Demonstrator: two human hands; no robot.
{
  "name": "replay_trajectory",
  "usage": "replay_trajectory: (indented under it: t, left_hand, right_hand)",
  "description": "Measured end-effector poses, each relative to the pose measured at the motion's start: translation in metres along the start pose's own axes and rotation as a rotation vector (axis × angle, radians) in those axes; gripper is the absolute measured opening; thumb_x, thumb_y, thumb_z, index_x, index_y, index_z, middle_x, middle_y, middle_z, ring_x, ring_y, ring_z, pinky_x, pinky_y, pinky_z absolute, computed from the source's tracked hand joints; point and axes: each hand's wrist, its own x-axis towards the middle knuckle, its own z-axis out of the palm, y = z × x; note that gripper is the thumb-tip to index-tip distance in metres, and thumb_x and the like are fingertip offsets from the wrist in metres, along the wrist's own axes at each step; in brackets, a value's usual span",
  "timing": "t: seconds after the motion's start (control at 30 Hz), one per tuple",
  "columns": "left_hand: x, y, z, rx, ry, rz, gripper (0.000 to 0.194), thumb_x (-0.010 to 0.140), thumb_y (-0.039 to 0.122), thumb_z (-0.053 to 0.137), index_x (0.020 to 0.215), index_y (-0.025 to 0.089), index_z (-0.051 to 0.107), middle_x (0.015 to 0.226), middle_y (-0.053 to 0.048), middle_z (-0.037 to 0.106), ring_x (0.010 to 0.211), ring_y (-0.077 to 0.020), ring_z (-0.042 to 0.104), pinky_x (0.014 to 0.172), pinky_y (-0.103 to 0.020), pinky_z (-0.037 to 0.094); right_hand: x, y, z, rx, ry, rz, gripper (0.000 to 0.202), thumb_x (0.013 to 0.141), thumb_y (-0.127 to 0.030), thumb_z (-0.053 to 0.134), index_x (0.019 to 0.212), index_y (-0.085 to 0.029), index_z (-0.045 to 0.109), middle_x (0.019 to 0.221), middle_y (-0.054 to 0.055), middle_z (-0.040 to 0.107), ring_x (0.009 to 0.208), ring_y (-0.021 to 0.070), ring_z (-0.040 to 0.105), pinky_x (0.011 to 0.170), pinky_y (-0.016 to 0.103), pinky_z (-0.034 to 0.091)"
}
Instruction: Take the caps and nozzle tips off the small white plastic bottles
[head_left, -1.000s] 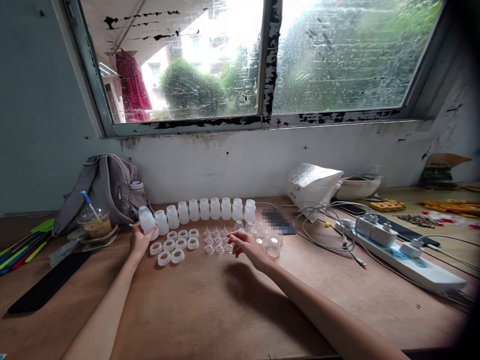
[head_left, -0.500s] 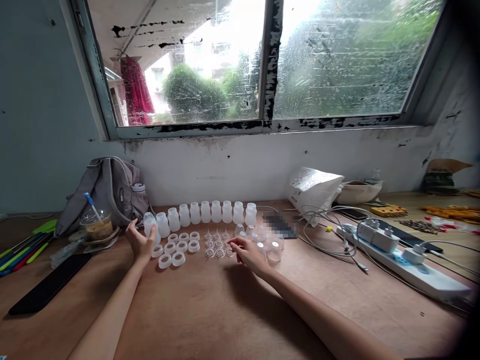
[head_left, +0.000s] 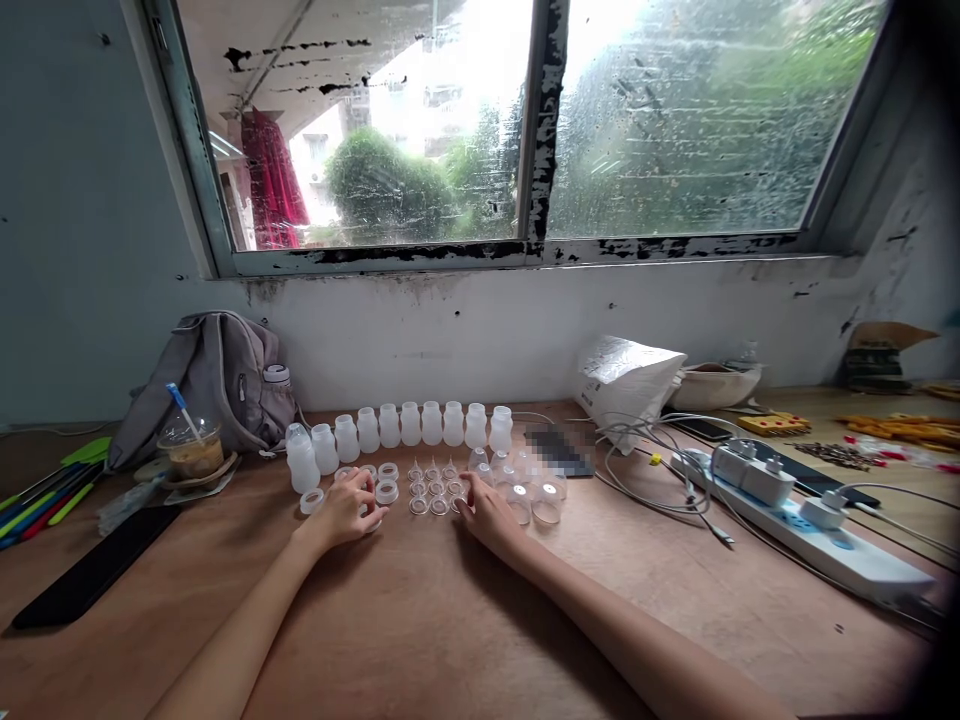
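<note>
My left hand (head_left: 346,512) is closed over the front of a group of white bottle rings (head_left: 387,492), its fingers curled on one ring that it mostly covers. With thumb and forefinger, my right hand (head_left: 491,515) grips at the front right corner of several clear bottle nipples (head_left: 418,490), laid out in rows. Behind stands a curved row of frosted baby bottles (head_left: 409,424). The leftmost bottle (head_left: 302,462) has a top on it and looks taller. Clear dome covers (head_left: 546,508) stand just right of my right hand.
To the left are a grey backpack (head_left: 217,385), an iced drink cup (head_left: 191,450), pens (head_left: 71,485) and a black flat case (head_left: 97,570). On the right lie a power strip (head_left: 817,530), tangled cables (head_left: 637,485) and a white pouch (head_left: 626,375). A blurred phone (head_left: 559,452) lies behind the covers.
My left hand has left the leftmost bottle and moved right and down onto the bottle rings, closing there. My right hand has shifted slightly, its fingertips lower at the nipples.
</note>
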Motion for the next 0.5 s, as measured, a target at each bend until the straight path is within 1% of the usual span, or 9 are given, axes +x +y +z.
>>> replay_trajectory:
  t: [0.07,0.13,0.2,0.27,0.37,0.43,0.5]
  left_hand:
    - [0.0,0.008,0.0,-0.036,-0.034,0.035,0.02,0.072,0.035,0.054,0.06,0.02,0.06,0.082,-0.003,0.053,0.078,-0.0176,0.049,0.073,-0.031,0.039]
    - [0.0,0.018,0.002,-0.075,-0.06,0.066,0.016,0.07,0.036,0.056,0.067,0.02,0.059,0.087,-0.004,0.052,0.082,-0.0183,0.049,0.075,-0.031,0.04]
    - [0.0,0.027,0.004,-0.117,-0.077,0.096,0.015,0.069,0.035,0.057,0.071,0.02,0.058,0.093,-0.004,0.053,0.087,-0.0194,0.049,0.078,-0.032,0.04]
    - [0.002,0.033,0.005,-0.151,-0.075,0.119,0.012,0.072,0.032,0.055,0.073,0.021,0.057,0.099,-0.005,0.052,0.094,-0.0207,0.048,0.082,-0.034,0.039]
    - [0.003,0.036,0.008,-0.195,-0.018,0.127,0.009,0.078,0.026,0.047,0.08,0.022,0.055,0.106,-0.006,0.052,0.099,-0.0203,0.048,0.085,-0.036,0.039]
    - [0.003,0.034,0.009,-0.232,0.057,0.118,0.01,0.08,0.025,0.044,0.085,0.022,0.052,0.105,-0.006,0.053,0.099,-0.0195,0.049,0.085,-0.036,0.04]
    - [0.002,0.033,0.01,-0.275,0.135,0.104,0.014,0.079,0.027,0.046,0.092,0.021,0.049,0.101,-0.006,0.055,0.097,-0.0192,0.05,0.084,-0.035,0.041]
  right_hand:
    - [0.001,0.0,-0.001,-0.015,-0.001,-0.009,0.016,0.077,-0.022,0.045,0.091,-0.017,0.051,0.081,0.006,0.056,0.069,0.0165,0.052,0.062,0.026,0.037]
    - [0.001,-0.003,-0.004,0.004,0.027,-0.037,0.009,0.076,-0.02,0.045,0.081,-0.017,0.052,0.08,0.006,0.055,0.069,0.0158,0.051,0.061,0.026,0.037]
    - [-0.002,-0.01,-0.008,0.06,0.054,-0.099,0.007,0.076,-0.02,0.046,0.079,-0.017,0.052,0.081,0.005,0.054,0.067,0.0144,0.05,0.061,0.025,0.038]
    - [-0.007,-0.02,-0.013,0.125,0.041,-0.181,0.007,0.076,-0.02,0.047,0.079,-0.018,0.052,0.082,0.005,0.053,0.066,0.0133,0.049,0.06,0.025,0.038]
    - [-0.017,-0.034,-0.014,0.166,-0.045,-0.312,0.009,0.074,-0.018,0.048,0.082,-0.02,0.054,0.083,0.004,0.054,0.071,0.0147,0.05,0.063,0.025,0.039]
    - [-0.023,-0.039,-0.012,0.167,-0.113,-0.388,0.016,0.073,-0.014,0.048,0.086,-0.02,0.055,0.084,0.005,0.056,0.078,0.0165,0.051,0.07,0.027,0.039]
    - [-0.025,-0.04,-0.009,0.188,-0.161,-0.426,0.025,0.072,-0.011,0.047,0.094,-0.02,0.054,0.085,0.005,0.058,0.082,0.0172,0.051,0.074,0.029,0.039]
